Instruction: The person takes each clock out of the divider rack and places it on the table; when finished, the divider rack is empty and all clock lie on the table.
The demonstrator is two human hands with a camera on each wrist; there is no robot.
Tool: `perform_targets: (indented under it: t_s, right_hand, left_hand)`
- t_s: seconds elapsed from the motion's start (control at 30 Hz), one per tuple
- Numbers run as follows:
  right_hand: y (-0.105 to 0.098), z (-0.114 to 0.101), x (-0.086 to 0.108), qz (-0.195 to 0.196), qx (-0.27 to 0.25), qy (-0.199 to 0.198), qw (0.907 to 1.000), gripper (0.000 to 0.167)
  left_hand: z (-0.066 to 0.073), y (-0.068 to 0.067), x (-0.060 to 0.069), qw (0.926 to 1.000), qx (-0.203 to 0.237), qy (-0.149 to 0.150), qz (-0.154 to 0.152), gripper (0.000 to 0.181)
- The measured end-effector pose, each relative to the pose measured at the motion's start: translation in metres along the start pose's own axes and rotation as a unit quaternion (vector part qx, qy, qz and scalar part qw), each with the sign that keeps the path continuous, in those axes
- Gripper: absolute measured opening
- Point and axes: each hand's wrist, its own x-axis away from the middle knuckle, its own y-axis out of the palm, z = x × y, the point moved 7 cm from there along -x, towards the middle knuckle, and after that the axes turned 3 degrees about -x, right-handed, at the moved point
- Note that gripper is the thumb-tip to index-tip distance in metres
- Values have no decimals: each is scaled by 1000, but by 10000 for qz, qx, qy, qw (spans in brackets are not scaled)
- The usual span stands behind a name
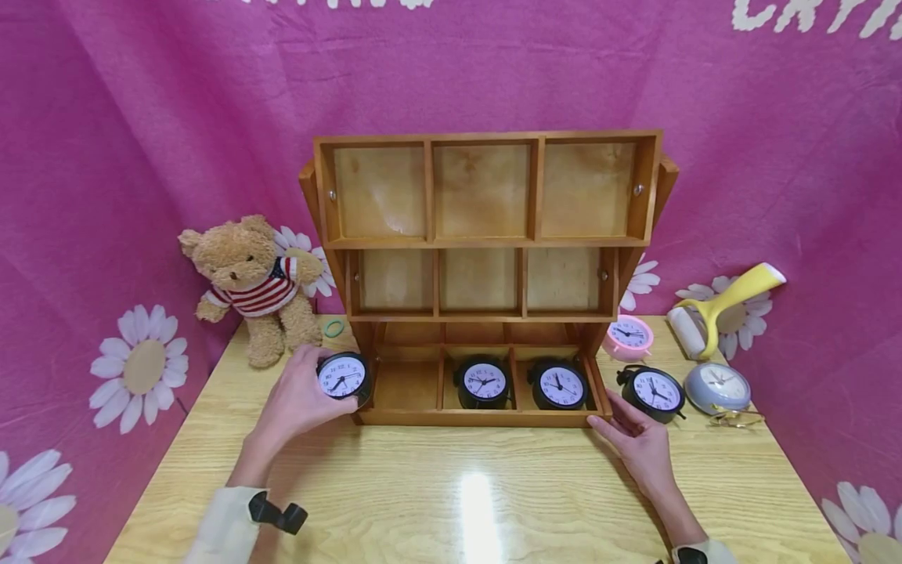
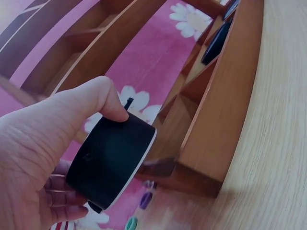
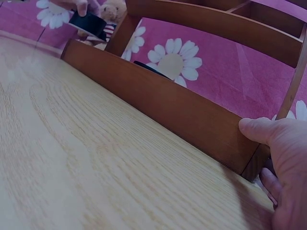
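Observation:
A round black alarm clock (image 1: 342, 377) with a white dial is held by my left hand (image 1: 299, 398), just beside the left end of the bottom tier of a wooden display shelf (image 1: 479, 419). In the left wrist view the thumb lies on the rim of the clock (image 2: 112, 158) and the fingers curl underneath. My right hand (image 1: 644, 450) grips the shelf's lower right corner, thumb on the front board and fingers around the side. Two more black clocks stand in the bottom tier, one in the middle compartment (image 1: 483, 382) and one in the right (image 1: 559, 385).
Right of the shelf stand a black clock (image 1: 655, 393), a pink clock (image 1: 629, 337), a grey-blue clock (image 1: 717, 388), gold-rimmed glasses (image 1: 736, 420) and a yellow-handled roller (image 1: 733, 301). A teddy bear (image 1: 247, 282) and a green ring (image 1: 333, 328) are at the left.

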Motion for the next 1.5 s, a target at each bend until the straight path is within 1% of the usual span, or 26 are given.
perform_targets:
  t_s: [0.13,0.23,0.37,0.43,0.57,0.73,0.83,0.97,1.13,1.37,1.5]
  right_hand:
    - [1,2,1,-9,-134,37,9999,57]
    - [1,3,1,11,-81,54,10000,57]
    - [0,3,1,13,-53,45,10000,57]
    - [0,3,0,9,-106,48,9999,57]
    - [0,3,-1,0,-141,48,9999,57]
    - [0,2,0,5,-173,56,9998,57]
    - [0,2,0,10,-169,64,9998,57]
    - [0,1,0,15,-67,14,10000,57]
    - [0,-1,-1,33,27,-58,10000,56]
    - [-1,-1,-1,63,13,-81,9999,56]
    - [0,1,-1,33,-33,-10,10000,56]
  left_hand:
    - [-12,-4,1,9999,116,-23,15,83]
    - [-23,-6,2,9998,172,-113,-21,83]
    - [-35,-7,2,9996,172,-213,-60,84]
    - [-39,-7,2,9996,159,-200,-73,84]
    - [-46,-3,1,9998,150,-137,-86,82]
    - [-57,7,0,9994,271,-88,-191,82]
    - [-63,13,0,9992,307,-93,-258,82]
    - [-71,19,1,9991,218,-150,-345,83]
    - [-75,22,1,9988,184,-171,-432,83]
    - [-74,22,4,9983,314,-90,-490,83]
    - [-74,22,5,9983,337,-38,-482,83]
